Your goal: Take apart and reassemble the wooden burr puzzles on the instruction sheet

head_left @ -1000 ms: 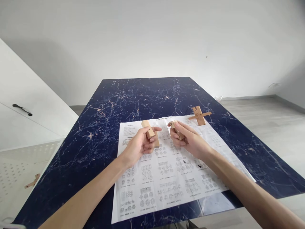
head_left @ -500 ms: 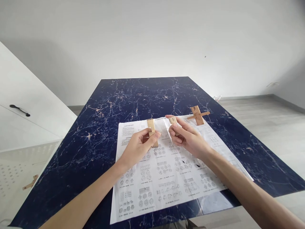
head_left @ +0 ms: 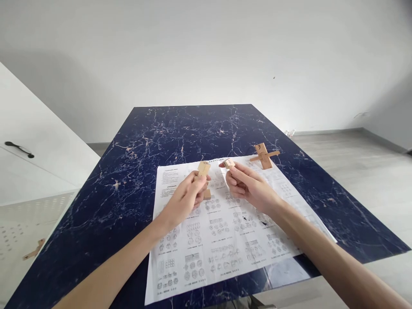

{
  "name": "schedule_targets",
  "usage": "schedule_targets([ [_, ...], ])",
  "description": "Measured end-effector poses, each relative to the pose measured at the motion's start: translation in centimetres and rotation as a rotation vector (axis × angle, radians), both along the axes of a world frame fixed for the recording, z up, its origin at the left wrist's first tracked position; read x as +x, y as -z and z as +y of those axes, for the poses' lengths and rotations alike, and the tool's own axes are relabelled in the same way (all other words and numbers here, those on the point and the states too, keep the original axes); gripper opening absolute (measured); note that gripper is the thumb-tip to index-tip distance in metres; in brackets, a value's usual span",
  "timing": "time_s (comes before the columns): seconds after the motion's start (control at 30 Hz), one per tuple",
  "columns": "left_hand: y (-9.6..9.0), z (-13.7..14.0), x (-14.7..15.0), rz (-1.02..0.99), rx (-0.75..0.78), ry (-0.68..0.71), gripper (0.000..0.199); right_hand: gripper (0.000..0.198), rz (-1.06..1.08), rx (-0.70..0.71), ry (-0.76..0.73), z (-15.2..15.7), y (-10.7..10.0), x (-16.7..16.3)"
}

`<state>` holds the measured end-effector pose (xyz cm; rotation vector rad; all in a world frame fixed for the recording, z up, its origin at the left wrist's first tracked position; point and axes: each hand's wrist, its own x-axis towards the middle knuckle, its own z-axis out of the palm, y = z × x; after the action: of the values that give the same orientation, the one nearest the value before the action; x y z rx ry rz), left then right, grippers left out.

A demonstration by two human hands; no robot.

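- While the white cabinet with its dark handle stands off left, contents hidden, the action is over the counter!
- Left hand: thumb and fingers closed on a pale wooden block, raised above the printed sheet.
- Right hand, just across: fingers curled, pinching a marked wooden block; the two blocks are near each other, apart.
- Below the left fingers, a third block; whether they touch it, I can't tell.
- Far right of the sheet, at its edge: a cross-shaped wooden piece, dark mark showing.
- Beneath it all, blue, white-veined counter.
- Lower left, a perforated white surface bears another wooden piece.
- Pale wall behind, grey floor right.
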<state>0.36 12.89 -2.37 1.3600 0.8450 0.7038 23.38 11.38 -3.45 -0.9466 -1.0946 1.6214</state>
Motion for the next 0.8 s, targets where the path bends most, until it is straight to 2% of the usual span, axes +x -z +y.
schedule_targets([
  [0.07,0.0,0.0,0.0,-0.05,-0.033,0.013,0.043,0.032,-0.006,0.006,0.016,0.0,0.2,0.1],
  [0.23,0.1,0.2,-0.1,-0.029,0.012,0.007,0.042,0.03,-0.001,0.032,0.046,0.1,0.5,0.2],
  [0.37,0.3,0.6,-0.2,-0.087,-0.046,-0.023,0.041,0.031,-0.003,0.03,0.065,0.1,0.4,0.1],
  [0.47,0.4,0.9,-0.3,-0.14,-0.084,-0.064,0.035,0.028,0.021,0.03,0.028,-0.1,0.1,0.0],
  [0.57,0.5,1.1,-0.3,-0.164,-0.094,-0.069,0.032,0.025,-0.016,0.098,-0.047,-0.4,-0.2,-0.3],
  [0.67,0.5,1.0,-0.3,-0.108,-0.035,-0.039,0.036,0.032,-0.088,0.169,-0.11,-0.5,-0.3,-0.5],
  [0.8,0.3,0.5,0.0,-0.008,0.009,0.016,0.052,0.038,-0.152,0.191,-0.119,-0.6,-0.3,-0.5],
])
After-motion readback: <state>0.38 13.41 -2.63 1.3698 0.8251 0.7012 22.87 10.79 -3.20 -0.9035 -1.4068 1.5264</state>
